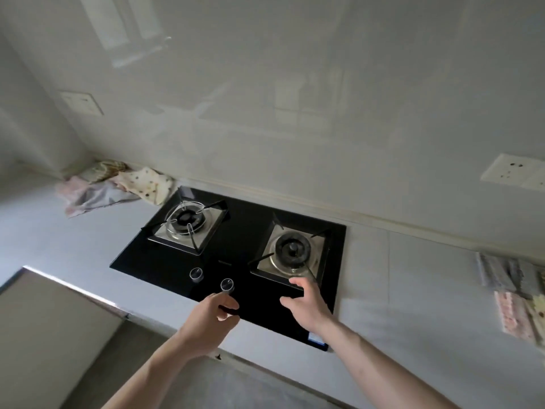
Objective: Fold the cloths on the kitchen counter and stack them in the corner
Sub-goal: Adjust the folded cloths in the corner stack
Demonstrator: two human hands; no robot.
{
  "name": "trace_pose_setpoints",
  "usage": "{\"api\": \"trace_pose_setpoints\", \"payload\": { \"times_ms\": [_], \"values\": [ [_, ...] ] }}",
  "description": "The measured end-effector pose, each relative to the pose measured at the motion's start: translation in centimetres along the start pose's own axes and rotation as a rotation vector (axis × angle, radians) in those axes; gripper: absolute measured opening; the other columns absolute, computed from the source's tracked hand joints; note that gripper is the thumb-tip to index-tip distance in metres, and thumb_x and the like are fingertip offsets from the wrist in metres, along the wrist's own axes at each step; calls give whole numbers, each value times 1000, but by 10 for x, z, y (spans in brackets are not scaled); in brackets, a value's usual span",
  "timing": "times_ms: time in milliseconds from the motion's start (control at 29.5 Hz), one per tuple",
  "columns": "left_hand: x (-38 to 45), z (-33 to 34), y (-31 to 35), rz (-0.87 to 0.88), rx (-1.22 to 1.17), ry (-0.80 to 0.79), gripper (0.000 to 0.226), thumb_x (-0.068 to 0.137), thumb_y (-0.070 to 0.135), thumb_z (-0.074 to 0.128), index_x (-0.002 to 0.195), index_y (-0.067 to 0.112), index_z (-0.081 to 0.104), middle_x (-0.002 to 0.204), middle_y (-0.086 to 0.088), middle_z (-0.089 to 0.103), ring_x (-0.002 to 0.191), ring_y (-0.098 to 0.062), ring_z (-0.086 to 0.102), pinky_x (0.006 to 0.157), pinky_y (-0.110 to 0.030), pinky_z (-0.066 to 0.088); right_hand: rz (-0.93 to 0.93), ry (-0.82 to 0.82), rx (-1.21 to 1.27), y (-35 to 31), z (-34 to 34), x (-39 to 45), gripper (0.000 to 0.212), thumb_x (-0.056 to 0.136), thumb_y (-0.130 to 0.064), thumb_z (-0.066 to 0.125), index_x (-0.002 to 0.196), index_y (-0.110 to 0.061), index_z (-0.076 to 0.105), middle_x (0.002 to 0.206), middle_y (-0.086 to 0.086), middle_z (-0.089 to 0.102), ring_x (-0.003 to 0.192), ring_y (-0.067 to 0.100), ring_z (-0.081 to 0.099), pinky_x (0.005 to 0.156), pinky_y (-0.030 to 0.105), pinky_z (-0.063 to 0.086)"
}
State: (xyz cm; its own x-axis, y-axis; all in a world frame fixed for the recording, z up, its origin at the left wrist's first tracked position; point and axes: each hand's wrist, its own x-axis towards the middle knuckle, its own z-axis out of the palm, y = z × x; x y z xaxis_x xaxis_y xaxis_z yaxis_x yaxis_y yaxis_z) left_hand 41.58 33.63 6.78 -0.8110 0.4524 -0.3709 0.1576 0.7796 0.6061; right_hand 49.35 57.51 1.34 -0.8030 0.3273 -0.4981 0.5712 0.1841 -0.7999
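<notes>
1. Nearest the camera, two bare forearms reach up from the bottom edge over the pale grey kitchen counter [73, 246] toward the glossy black glass two-burner gas hob [236, 261].
2. The left hand [206, 317] hangs over the hob's front edge, just below the nearer of two round silver control knobs [227, 285]. Its fingers are loosely curled, thumb and forefinger near each other, and it grasps nothing.
3. The right hand [306, 302] hovers above the hob's front right part, at about five o'clock from the right burner [293, 249]. Its fingers are spread and gently bent, released, with nothing in them.
4. The hob stands between both hands and the loose cloths; its left burner [185, 221] with metal pan supports lies on the straight line to them.
5. At about three o'clock from the right hand, well apart at the frame's right edge, a stack of folded cloths [513, 293] in grey, pink and cream lies on the counter.
6. At about ten o'clock from the left hand, well apart in the far left corner against the wall, lies a crumpled heap of unfolded cloths [115, 184]: a pink-grey one, a cream one with dark dots and a striped brownish one, touching and overlapping.
7. Farthest, the glossy white wall carries a white socket plate [82, 102] at upper left and a speckled white socket plate [514, 172] at right.
</notes>
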Motion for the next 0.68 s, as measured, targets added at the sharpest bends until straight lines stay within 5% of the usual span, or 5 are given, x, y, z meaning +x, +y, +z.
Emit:
{"api": "trace_pose_setpoints", "payload": {
  "times_ms": [339, 441, 543, 679],
  "values": [
    [-63, -119, -133, -29, -81, 252, 16, 94, 31, 69, 104, 42, 62, 111, 22, 59, 103, 7, 59, 74, -9, 43, -234, -154, -55, -127, 154, -11, 48, 90, -32, 69, 135, -36, 50, 135, -10, 43, 107, 3, 62, 78, 16, 48],
    [-71, -146, -158, -40, -139, 308, 18, 94, 29, 69, 105, 42, 63, 109, 22, 59, 101, 4, 61, 76, -13, 45, -277, -202, -84, -157, 188, -8, 44, 89, -35, 69, 128, -42, 51, 133, -12, 43, 107, 4, 62, 87, 25, 55],
    [-71, -169, -182, -55, -207, 356, 18, 93, 29, 70, 104, 42, 64, 107, 18, 61, 93, -2, 64, 77, -18, 49, -326, -246, -127, -187, 214, 1, 45, 92, -33, 68, 133, -39, 50, 135, -12, 41, 112, 2, 58, 73, 16, 50],
    [-59, -202, -219, -61, -241, 411, 18, 92, 32, 70, 105, 44, 64, 110, 19, 61, 98, 0, 64, 86, -23, 53, -379, -272, -153, -224, 248, 24, 43, 93, -32, 68, 133, -39, 51, 138, -13, 43, 113, 1, 58, 73, 15, 48]
  ]
}}
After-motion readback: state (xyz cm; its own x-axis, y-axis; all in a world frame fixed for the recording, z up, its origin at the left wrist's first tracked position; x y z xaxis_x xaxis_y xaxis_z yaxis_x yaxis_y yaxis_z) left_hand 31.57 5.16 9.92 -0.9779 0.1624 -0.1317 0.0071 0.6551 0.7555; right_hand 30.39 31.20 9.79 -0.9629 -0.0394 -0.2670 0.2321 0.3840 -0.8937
